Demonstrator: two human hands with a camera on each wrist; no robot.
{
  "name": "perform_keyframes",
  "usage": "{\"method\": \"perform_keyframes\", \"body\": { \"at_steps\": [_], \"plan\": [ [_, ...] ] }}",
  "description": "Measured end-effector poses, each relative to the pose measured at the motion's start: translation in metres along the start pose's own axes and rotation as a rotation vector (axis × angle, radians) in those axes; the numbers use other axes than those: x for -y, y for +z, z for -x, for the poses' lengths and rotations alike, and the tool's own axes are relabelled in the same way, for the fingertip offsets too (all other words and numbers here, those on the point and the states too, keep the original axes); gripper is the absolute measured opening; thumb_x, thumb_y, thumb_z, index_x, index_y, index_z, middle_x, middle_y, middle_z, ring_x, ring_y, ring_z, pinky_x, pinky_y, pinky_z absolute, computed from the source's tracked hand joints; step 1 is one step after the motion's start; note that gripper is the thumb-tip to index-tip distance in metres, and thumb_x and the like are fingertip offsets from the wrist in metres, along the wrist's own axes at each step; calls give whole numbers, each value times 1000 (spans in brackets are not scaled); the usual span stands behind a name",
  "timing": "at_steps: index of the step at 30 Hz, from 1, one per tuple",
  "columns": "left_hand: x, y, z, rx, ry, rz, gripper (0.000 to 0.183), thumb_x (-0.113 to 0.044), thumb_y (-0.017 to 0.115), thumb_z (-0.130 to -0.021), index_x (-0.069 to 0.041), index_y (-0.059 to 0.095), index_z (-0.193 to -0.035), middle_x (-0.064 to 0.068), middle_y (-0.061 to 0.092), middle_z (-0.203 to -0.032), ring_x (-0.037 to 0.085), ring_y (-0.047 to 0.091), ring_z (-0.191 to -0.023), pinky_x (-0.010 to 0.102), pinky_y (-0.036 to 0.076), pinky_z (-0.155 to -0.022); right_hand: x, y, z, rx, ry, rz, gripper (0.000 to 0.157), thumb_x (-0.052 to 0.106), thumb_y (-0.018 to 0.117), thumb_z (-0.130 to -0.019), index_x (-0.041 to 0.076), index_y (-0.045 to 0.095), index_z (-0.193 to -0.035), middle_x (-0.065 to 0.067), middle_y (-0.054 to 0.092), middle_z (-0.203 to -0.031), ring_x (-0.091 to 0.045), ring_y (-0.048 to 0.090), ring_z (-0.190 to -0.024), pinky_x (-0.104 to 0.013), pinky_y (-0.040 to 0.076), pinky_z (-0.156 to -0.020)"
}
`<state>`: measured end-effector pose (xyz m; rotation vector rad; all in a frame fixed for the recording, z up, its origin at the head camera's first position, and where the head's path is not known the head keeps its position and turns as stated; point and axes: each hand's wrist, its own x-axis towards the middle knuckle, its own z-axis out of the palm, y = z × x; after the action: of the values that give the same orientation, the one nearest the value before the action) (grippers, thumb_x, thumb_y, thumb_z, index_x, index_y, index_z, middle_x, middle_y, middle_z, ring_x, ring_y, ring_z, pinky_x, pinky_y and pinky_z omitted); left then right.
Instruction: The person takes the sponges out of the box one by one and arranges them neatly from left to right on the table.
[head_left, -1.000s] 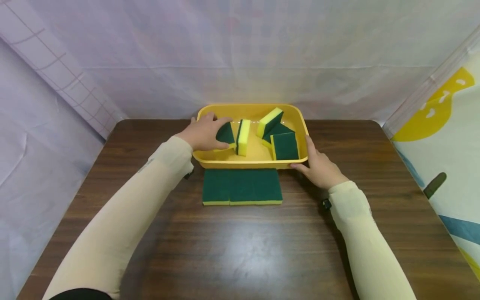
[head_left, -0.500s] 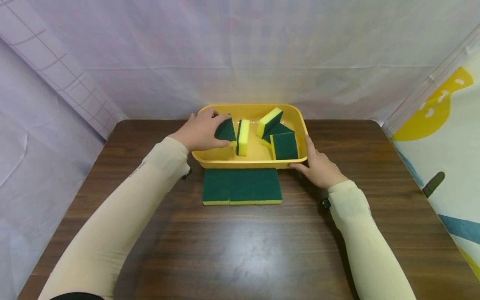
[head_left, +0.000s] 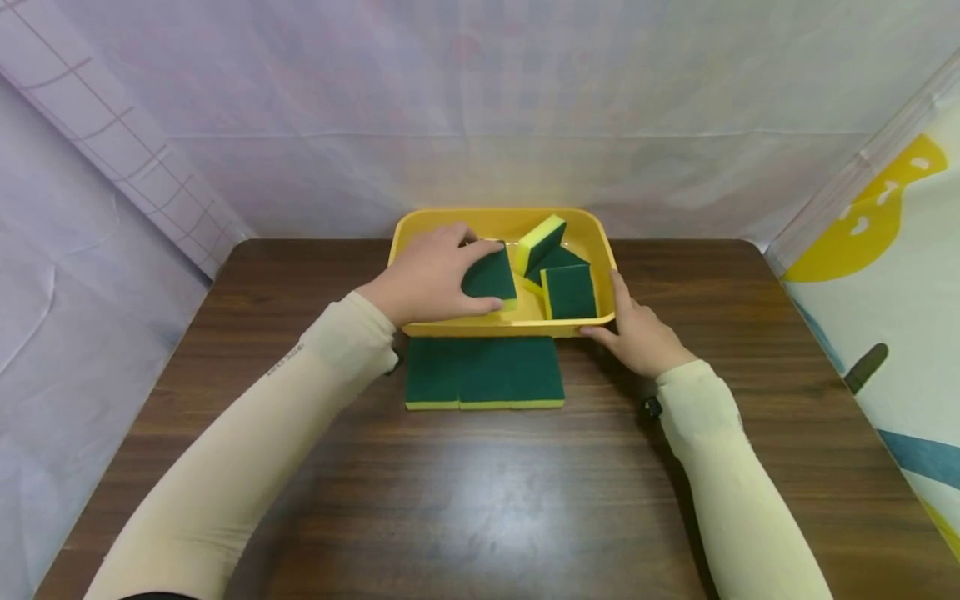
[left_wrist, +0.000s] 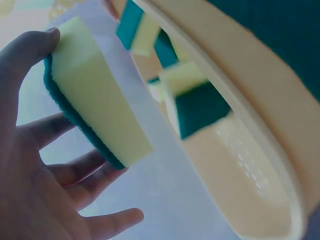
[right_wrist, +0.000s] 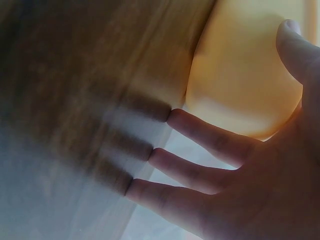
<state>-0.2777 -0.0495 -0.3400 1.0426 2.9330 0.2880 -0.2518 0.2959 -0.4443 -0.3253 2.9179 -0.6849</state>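
Observation:
My left hand (head_left: pixel 431 275) pinches a green-and-yellow scouring sponge (head_left: pixel 489 279) by its edges, thumb on one side and fingers on the other. The sponge (left_wrist: pixel 95 95) is above the yellow plastic tub (head_left: pixel 480 329), tilted in the left wrist view. Another sponge (left_wrist: pixel 200 107) stands inside the tub there; in the head view the held one covers it. Several more sponges (head_left: pixel 570 292) lie jumbled at the tub's right end. At the tub's front right corner rests my right hand (head_left: pixel 645 337), thumb along the wall; in the right wrist view its straight fingertips (right_wrist: pixel 175 114) touch the table.
Directly in front of the tub lies a row of sponges (head_left: pixel 483 371), green side up, edges together. The brown wooden table (head_left: pixel 480 500) ends at a pale curtain (head_left: pixel 480 108) behind the tub. Patterned cloth hangs at the right.
The left hand has lifted a sponge from the tub's left end and carried it right, over the sponge that stood in the middle. The right hand has stayed put.

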Motion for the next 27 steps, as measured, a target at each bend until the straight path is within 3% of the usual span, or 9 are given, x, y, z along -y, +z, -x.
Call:
{"method": "perform_keyframes", "body": {
  "at_steps": [7, 13, 22, 27],
  "plan": [
    [-35, 5, 1, -20, 114, -17, 89, -74, 67, -95, -24, 47, -166, 9, 54, -147, 26, 54, -121, 47, 44, -110, 0, 0, 0, -2, 2, 8, 110, 54, 62, -108, 10, -15, -172, -40, 47, -154, -57, 59, -128, -71, 51, -99],
    [-63, 17, 3, -21, 206, -2, 89, -76, 67, -94, -24, 49, -165, 7, 57, -142, 21, 57, -114, 40, 51, -99, 2, -1, 0, -10, -7, 0, 110, 55, 63, -107, 8, -13, -172, -39, 49, -152, -56, 61, -126, -71, 51, -99],
    [-89, 39, 2, -19, 274, 5, 88, -78, 65, -95, -26, 50, -164, 6, 58, -140, 18, 56, -115, 33, 50, -97, 2, -3, 1, 22, 7, 7, 106, 50, 60, -111, 11, -17, -172, -39, 47, -155, -55, 63, -123, -71, 53, -96],
    [-105, 49, 1, -3, 340, 13, 87, -75, 64, -97, -24, 49, -165, 9, 57, -140, 19, 56, -114, 35, 50, -97, -1, -4, 1, 39, 7, -3, 105, 45, 61, -111, 16, -19, -172, -36, 40, -161, -58, 54, -133, -74, 49, -99]
  ]
}}
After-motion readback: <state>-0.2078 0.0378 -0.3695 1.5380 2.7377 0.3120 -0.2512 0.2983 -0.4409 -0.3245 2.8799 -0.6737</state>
